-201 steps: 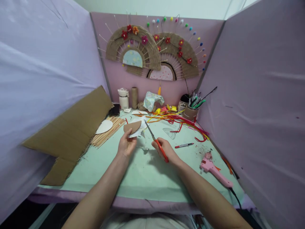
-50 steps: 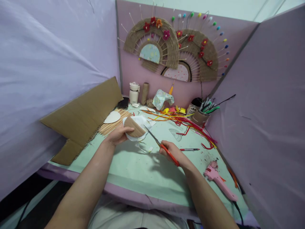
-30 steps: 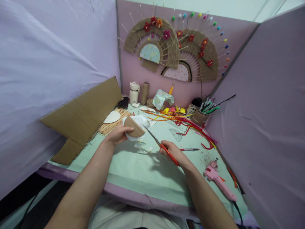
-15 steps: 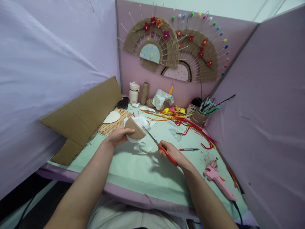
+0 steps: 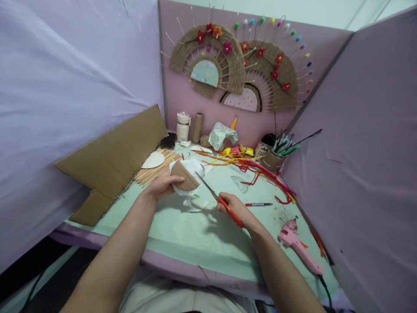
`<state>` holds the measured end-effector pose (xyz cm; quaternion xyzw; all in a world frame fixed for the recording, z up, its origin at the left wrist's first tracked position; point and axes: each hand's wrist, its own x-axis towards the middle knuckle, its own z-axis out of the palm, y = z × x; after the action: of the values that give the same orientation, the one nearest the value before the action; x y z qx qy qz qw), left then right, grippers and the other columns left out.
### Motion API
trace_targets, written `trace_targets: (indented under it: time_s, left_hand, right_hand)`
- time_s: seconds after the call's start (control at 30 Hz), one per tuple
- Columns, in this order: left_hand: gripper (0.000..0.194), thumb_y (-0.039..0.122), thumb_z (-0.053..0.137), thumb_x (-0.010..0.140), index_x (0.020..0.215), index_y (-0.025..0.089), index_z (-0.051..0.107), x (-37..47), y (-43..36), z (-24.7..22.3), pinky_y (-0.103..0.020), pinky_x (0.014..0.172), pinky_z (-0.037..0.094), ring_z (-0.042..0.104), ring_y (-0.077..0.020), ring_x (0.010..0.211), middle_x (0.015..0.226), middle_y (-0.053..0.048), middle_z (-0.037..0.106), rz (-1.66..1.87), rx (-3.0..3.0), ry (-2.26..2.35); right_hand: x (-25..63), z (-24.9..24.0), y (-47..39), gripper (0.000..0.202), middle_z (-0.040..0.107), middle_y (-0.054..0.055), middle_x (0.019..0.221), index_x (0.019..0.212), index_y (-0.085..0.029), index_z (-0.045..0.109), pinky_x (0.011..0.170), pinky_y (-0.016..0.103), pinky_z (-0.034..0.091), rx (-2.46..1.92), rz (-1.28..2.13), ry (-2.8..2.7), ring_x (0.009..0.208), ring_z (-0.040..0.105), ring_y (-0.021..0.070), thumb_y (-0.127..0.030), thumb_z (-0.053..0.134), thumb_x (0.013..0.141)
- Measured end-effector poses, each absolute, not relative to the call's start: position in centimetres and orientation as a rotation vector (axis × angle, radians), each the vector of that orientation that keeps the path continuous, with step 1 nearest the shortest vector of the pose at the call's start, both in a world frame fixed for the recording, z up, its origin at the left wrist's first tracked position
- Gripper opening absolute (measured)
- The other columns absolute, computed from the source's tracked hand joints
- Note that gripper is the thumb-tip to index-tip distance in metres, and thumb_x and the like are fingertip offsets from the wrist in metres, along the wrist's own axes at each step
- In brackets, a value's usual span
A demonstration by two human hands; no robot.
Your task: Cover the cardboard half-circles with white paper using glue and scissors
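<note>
My left hand (image 5: 163, 184) pinches a brown cardboard half-disc (image 5: 185, 176) together with white fabric (image 5: 193, 167) that sticks out around its edges, held above the table. Red-handled scissors (image 5: 230, 211) are in my right hand (image 5: 232, 206), their blades pointing up and left so that the tips meet the right side of the fabric. Whether the blades are fully closed is too small to tell. Below the held piece, thin curled fabric scraps (image 5: 197, 204) lie on the table.
A large cardboard sheet (image 5: 120, 156) and wooden sticks (image 5: 156, 167) are at left. Behind stand a white bottle (image 5: 183, 127) and twine roll (image 5: 198, 128). Pipe cleaners (image 5: 241, 161), a pen (image 5: 259, 204), a pen cup (image 5: 273, 160) and a pink glue gun (image 5: 301, 248) are at right.
</note>
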<state>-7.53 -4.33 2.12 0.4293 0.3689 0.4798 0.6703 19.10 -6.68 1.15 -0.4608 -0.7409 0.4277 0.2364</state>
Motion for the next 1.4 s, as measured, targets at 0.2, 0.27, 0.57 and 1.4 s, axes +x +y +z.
trace_targets:
  time_s: [0.2,0.27,0.57,1.4]
  left_hand:
    - [0.047,0.017,0.072,0.065,0.11,0.017,0.06,-7.4,-4.6,2.5,-0.03,0.073,0.054,0.065,-0.0254,0.093,0.105,-0.01,0.069,1.089,0.929,0.862]
    - [0.049,0.017,0.072,0.065,0.112,0.017,0.06,-7.3,-4.6,2.6,-0.03,0.075,0.053,0.065,-0.0255,0.094,0.105,-0.01,0.07,1.084,0.945,0.853]
    - [0.045,0.016,0.074,0.064,0.107,0.017,0.063,-7.1,-4.7,2.5,-0.032,0.077,0.052,0.065,-0.0238,0.091,0.102,-0.009,0.07,1.046,0.957,0.836]
    - [0.044,0.025,0.07,0.073,0.115,0.018,0.059,-6.2,-4.2,2.8,-0.031,0.081,0.053,0.063,-0.0238,0.1,0.115,-0.009,0.066,1.191,0.872,0.818]
  right_hand:
    - [19.1,1.1,-6.6,0.018,0.039,-0.006,0.056,0.063,-0.019,0.041,0.049,0.02,0.026,-1.274,1.166,-2.037,0.054,0.033,0.0085,-0.031,0.054,0.067]
    - [19.1,1.3,-6.8,0.017,0.042,-0.006,0.057,0.064,-0.019,0.042,0.05,0.021,0.027,-1.281,1.157,-2.049,0.055,0.035,0.0089,-0.032,0.053,0.068]
    - [19.0,1.9,-7.1,0.021,0.045,-0.005,0.06,0.065,-0.02,0.04,0.051,0.022,0.03,-1.252,1.15,-2.087,0.056,0.036,0.0095,-0.036,0.052,0.07]
    - [18.7,1.2,-6.9,0.02,0.04,-0.006,0.057,0.063,-0.02,0.04,0.049,0.022,0.026,-1.275,1.154,-1.979,0.054,0.034,0.009,-0.035,0.053,0.067]
